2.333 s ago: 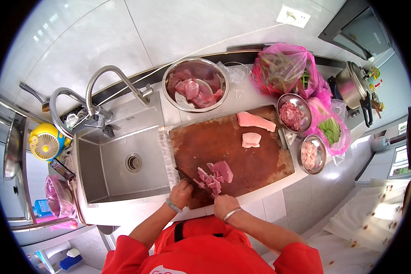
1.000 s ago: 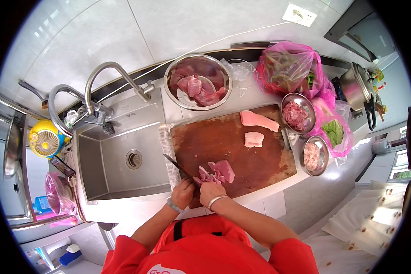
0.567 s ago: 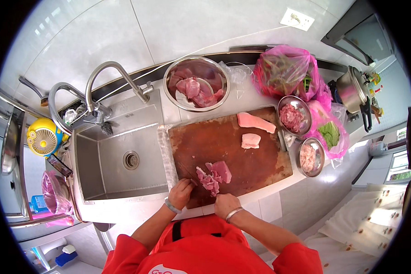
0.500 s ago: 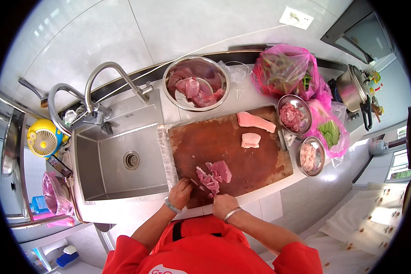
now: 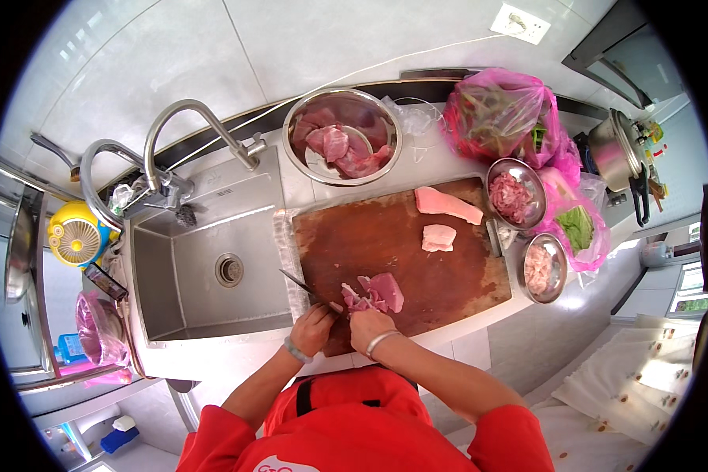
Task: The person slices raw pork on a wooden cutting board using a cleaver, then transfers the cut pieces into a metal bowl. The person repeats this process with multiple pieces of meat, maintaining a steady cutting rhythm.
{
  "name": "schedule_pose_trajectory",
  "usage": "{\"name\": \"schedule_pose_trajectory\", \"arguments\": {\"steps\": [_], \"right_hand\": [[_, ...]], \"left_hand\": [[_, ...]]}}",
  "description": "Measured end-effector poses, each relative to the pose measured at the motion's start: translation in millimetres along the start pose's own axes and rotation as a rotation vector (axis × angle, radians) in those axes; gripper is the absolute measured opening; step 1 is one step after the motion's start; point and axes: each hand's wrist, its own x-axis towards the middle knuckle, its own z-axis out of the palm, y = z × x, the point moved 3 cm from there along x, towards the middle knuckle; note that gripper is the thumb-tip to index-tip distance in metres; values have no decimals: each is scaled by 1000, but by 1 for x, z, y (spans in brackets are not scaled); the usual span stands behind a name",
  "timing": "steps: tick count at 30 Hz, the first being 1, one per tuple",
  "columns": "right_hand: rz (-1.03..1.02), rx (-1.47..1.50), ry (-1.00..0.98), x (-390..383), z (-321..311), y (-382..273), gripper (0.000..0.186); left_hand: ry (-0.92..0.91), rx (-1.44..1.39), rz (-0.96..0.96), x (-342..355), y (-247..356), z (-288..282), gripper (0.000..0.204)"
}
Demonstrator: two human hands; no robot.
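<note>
On the brown cutting board point(image 5: 385, 244), my right hand point(image 5: 370, 329) is closed around the hidden handle of a knife point(image 5: 308, 289). Its thin dark blade slants up and left, its tip reaching past the board's left edge. My left hand point(image 5: 311, 330) is curled against the near side of the blade; what its fingers hold, if anything, is hidden. Just beyond my right hand lie cut pieces of red meat point(image 5: 384, 291), partly covered by it. Farther right on the board are a long pale strip of pork point(image 5: 448, 205) and a smaller pale chunk point(image 5: 438, 237).
Left of the board is a steel sink point(image 5: 189, 267) with a curved faucet point(image 5: 197, 106). A steel bowl of meat point(image 5: 342, 182) stands behind the board. Two smaller bowls, of sliced red meat point(image 5: 516, 225) and pale meat point(image 5: 544, 301), flank its right side, near pink vegetable bags point(image 5: 495, 110).
The knife blade has swung out to point up and left, past the board's edge. My right hand has moved up and left, over the cut meat. My left hand has shifted slightly.
</note>
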Motion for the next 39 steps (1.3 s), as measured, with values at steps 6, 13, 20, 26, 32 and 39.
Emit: {"name": "schedule_pose_trajectory", "arguments": {"steps": [6,13,20,26,32,39], "right_hand": [[100,93,-150,-4,-14,-4,20],[330,74,-437,-30,-2,18,20],[333,52,-454,-42,1,26,22],[333,35,-367,-47,-2,33,23],[257,-17,-438,-37,-2,16,22],[219,-55,-456,-30,-7,18,21]], "left_hand": [[-21,-18,-97,3,3,-2,21],[169,-58,-289,7,11,0,15],[135,-20,-244,4,9,-2,21],[150,-45,-196,6,10,-6,22],[115,-34,-197,2,6,-2,21],[85,1,-145,0,2,0,18]]}}
